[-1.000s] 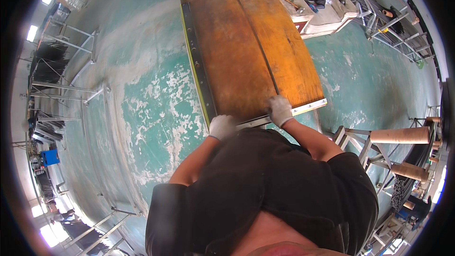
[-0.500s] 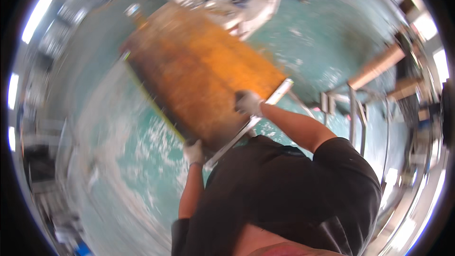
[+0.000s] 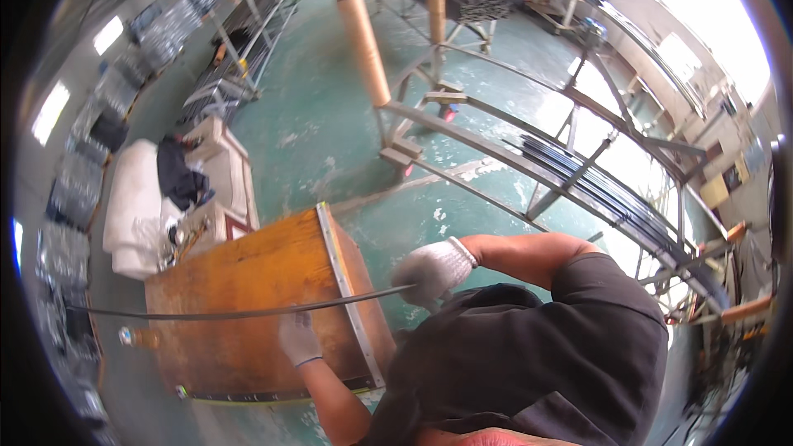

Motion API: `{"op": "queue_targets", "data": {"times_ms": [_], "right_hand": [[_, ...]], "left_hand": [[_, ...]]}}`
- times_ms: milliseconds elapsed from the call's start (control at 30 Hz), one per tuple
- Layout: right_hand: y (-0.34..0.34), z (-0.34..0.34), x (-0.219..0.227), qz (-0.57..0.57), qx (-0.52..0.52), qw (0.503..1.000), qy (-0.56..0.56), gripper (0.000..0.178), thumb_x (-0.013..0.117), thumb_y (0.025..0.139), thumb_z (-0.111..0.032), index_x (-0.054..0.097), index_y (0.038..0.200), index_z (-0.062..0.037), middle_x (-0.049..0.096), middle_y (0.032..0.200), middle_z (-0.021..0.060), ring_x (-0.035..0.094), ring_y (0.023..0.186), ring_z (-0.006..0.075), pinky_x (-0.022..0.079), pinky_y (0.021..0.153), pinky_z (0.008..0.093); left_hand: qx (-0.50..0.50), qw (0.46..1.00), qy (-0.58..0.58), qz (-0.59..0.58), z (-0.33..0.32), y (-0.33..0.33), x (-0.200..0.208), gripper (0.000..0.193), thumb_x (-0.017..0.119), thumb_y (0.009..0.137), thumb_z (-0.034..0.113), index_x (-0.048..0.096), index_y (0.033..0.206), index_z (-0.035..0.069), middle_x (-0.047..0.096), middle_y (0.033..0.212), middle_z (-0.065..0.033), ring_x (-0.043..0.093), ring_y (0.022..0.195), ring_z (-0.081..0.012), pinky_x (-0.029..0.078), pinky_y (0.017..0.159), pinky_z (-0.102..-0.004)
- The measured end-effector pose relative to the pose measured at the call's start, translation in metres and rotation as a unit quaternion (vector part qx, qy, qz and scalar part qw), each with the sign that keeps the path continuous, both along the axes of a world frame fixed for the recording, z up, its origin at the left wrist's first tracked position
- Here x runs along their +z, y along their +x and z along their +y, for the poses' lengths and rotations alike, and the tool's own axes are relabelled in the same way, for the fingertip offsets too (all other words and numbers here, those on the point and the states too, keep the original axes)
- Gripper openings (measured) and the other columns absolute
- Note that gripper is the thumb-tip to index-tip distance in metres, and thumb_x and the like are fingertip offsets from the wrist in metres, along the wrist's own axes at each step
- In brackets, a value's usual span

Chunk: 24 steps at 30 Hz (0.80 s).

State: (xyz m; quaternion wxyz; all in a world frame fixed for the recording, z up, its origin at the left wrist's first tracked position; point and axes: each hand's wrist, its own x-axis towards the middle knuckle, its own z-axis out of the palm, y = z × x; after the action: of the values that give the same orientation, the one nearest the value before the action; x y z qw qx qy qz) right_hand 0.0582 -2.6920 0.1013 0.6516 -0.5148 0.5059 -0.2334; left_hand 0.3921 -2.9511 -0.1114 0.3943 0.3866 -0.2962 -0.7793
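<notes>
A long, thin dark strip point(image 3: 223, 315) stretches leftward above a worn brown wooden tabletop point(image 3: 239, 268). My right hand point(image 3: 431, 271), in a whitish knitted glove with a dark grey palm, is closed around the strip's right end, just beyond the table's metal-edged side. Over the tabletop, my gloved left hand point(image 3: 299, 339) reaches up to the strip with its fingertips at it. Blur smears those fingers, so whether they grip the strip or only touch it does not show.
A white sofa point(image 3: 132, 198) with dark clothing on it stands beyond the table at left. To the right is a metal rack point(image 3: 496, 128) holding dark rods point(image 3: 595, 182) and an upright cardboard tube point(image 3: 363, 49). Wrapped stacks point(image 3: 62, 256) line the left wall.
My view has swung, bringing the rack and sofa into sight. The dark strip now shows in my right hand, which was over the tabletop. My left hand has left the table's near corner.
</notes>
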Motion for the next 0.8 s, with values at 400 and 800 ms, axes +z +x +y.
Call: {"op": "queue_targets", "data": {"times_ms": [400,800], "right_hand": [[-0.056,0.286,-0.065,0.263,-0.441,0.833,-0.206,0.011,0.070,0.088,-0.009,0.070,0.096,-0.0030,0.071,0.085,0.0200,0.069,0.080,0.0386,0.054,0.075,0.0468],[-0.069,0.526,-0.112,0.200,-0.916,0.317,-0.141,0.026,0.068,0.106,-0.022,0.073,0.115,0.0018,0.077,0.096,0.0120,0.068,0.089,0.0154,0.055,0.080,0.0332]], "left_hand": [[-0.152,0.969,-0.179,0.079,0.097,-0.151,0.094,0.021,0.058,0.113,0.029,0.066,0.122,0.012,0.066,0.099,-0.0010,0.065,0.094,-0.0176,0.053,0.096,-0.0339],[-0.512,0.834,-0.206,-0.004,0.460,-0.368,0.062,0.026,0.072,0.106,0.025,0.070,0.118,0.002,0.072,0.101,-0.0071,0.067,0.090,-0.0168,0.055,0.089,-0.0351]]}}
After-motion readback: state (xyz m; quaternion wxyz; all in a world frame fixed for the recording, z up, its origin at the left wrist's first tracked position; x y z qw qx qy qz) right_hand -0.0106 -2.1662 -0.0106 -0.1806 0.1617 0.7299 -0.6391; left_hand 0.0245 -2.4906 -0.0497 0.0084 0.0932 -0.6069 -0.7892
